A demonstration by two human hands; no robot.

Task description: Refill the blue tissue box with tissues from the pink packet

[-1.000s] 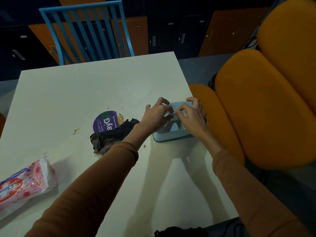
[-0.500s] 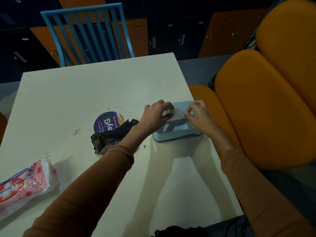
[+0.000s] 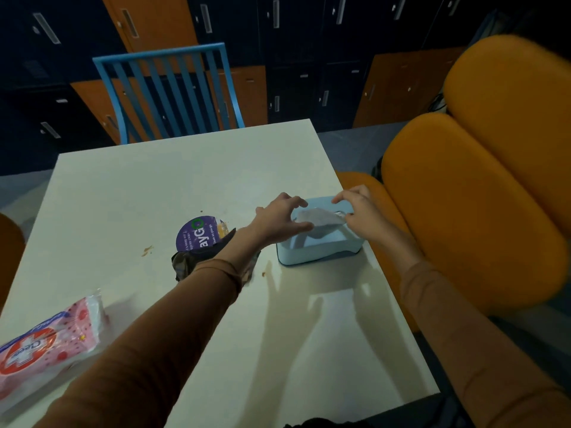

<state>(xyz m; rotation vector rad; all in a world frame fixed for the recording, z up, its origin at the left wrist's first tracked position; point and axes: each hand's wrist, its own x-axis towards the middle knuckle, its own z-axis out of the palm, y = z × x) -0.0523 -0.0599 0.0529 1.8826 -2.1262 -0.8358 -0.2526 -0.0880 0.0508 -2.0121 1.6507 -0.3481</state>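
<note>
Head view. The blue tissue box (image 3: 319,245) sits at the desk's (image 3: 173,186) three-o'clock edge, just beside an orange seat (image 3: 472,205). Both hands work over its top. The left hand (image 3: 279,218), at the box's nine-o'clock side, has its fingers spread and curled, with the thumb touching a white tissue (image 3: 319,218) that stands out of the box; whether it truly pinches the sheet cannot be told. The right hand (image 3: 363,213), at the box's three o'clock, appears to pinch the tissue's far corner between thumb and forefinger. The pink packet (image 3: 46,347) lies well apart at the desk's eight-o'clock corner, untouched, with its open end toward the desk's middle. Between packet and box lie a purple round label (image 3: 197,233) and a dark crumpled wrapper (image 3: 188,261).

Step in hand, as judged: handling the tissue at the box's top opening, either drawing out a leftover sheet or seating one. The next move likely calls for freeing one hand and reaching toward eight o'clock for the packet, while the other steadies the box so near the edge.
</note>
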